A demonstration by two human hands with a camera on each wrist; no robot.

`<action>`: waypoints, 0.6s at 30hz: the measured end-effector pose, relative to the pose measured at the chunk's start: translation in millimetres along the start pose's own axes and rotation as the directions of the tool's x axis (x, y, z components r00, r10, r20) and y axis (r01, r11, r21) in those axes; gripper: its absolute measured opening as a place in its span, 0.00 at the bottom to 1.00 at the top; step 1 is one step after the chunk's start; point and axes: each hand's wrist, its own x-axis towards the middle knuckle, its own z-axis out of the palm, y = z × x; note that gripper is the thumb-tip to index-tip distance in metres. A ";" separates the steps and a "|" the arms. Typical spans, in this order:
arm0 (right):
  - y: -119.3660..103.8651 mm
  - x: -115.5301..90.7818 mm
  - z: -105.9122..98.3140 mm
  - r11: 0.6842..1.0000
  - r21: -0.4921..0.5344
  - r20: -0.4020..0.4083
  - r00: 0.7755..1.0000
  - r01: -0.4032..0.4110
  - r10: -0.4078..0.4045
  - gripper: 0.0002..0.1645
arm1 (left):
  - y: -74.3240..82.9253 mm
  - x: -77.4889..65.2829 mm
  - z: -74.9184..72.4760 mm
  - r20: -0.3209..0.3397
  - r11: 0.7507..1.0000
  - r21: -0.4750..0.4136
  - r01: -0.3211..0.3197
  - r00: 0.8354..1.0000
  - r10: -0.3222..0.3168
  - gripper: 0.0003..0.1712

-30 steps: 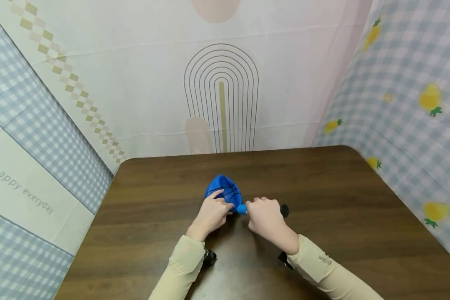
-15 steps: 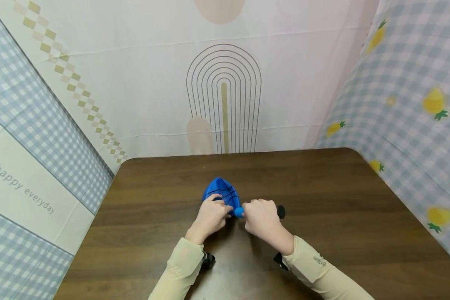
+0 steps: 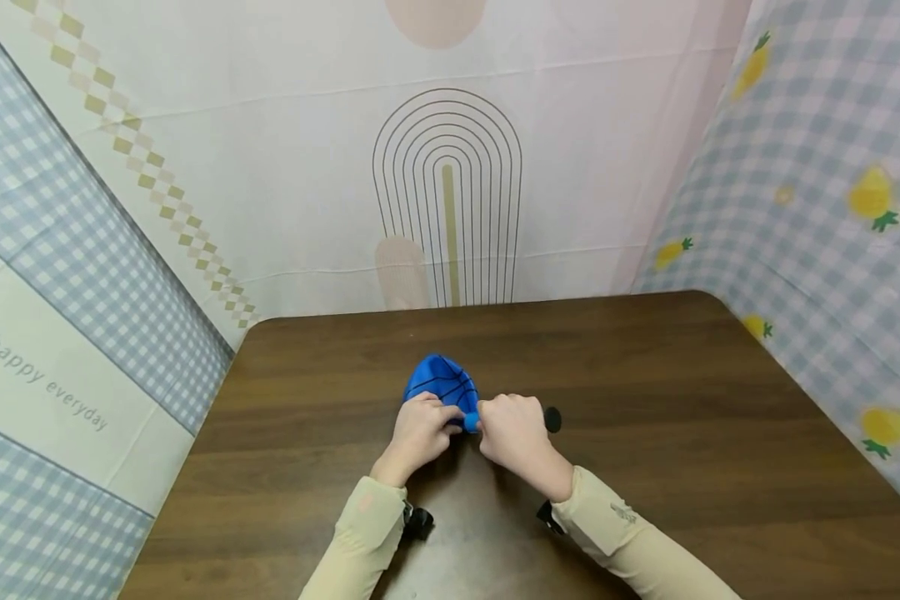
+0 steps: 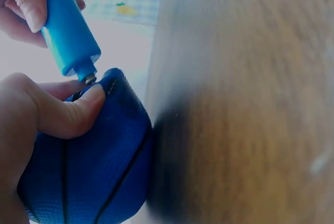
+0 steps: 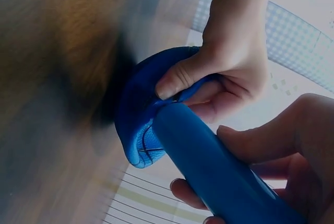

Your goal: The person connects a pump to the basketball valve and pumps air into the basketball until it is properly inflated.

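Observation:
A limp, partly collapsed blue basketball [image 3: 438, 382] with black lines sits on the table. My left hand [image 3: 420, 429] pinches its edge, thumb on the near side, as the left wrist view shows. In my right hand [image 3: 516, 432] is a blue hand pump [image 4: 68, 25], gripped around its barrel. The pump's black end [image 3: 552, 419] sticks out to the right of that hand. At the other end, a small metal fitting [image 4: 90, 78] meets the ball right beside my left thumb. How deep the fitting sits is hidden by the thumb and fingers.
The brown wooden table [image 3: 645, 367] spreads around both hands. Behind it hangs a pale cloth [image 3: 300, 183] with an arch pattern, and checked cloth [image 3: 810, 217] hangs at the right. Black wrist straps [image 3: 418, 523] show below both hands.
My right hand has moved left with the pump, bringing it up against the ball's edge. My left index finger, earlier stretched over the ball, has drawn back.

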 end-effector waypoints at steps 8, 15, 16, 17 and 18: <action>-3.3 10.0 2.8 1.000 -0.018 0.035 0.999 0.007 -0.006 0.25 | 4.2 1.8 -0.3 0.019 0.990 -0.067 0.120 0.993 -0.119 0.18; -7.6 9.7 5.3 1.000 -0.016 0.054 0.999 -0.005 0.006 0.28 | 5.2 1.3 1.1 -0.017 0.996 -0.036 0.086 0.996 -0.087 0.23; -7.7 9.3 6.2 1.000 -0.020 0.049 0.999 -0.005 0.006 0.27 | 5.9 1.2 1.1 -0.027 0.996 -0.034 0.079 0.996 -0.080 0.23; -7.5 8.7 7.0 1.000 -0.023 0.043 0.999 -0.005 0.006 0.26 | 6.6 1.1 1.4 -0.035 0.997 -0.031 0.074 0.997 -0.075 0.24; -6.8 8.0 8.2 1.000 -0.023 0.038 0.999 -0.007 0.008 0.25 | 7.1 1.3 1.6 -0.038 0.997 -0.027 0.072 0.997 -0.073 0.24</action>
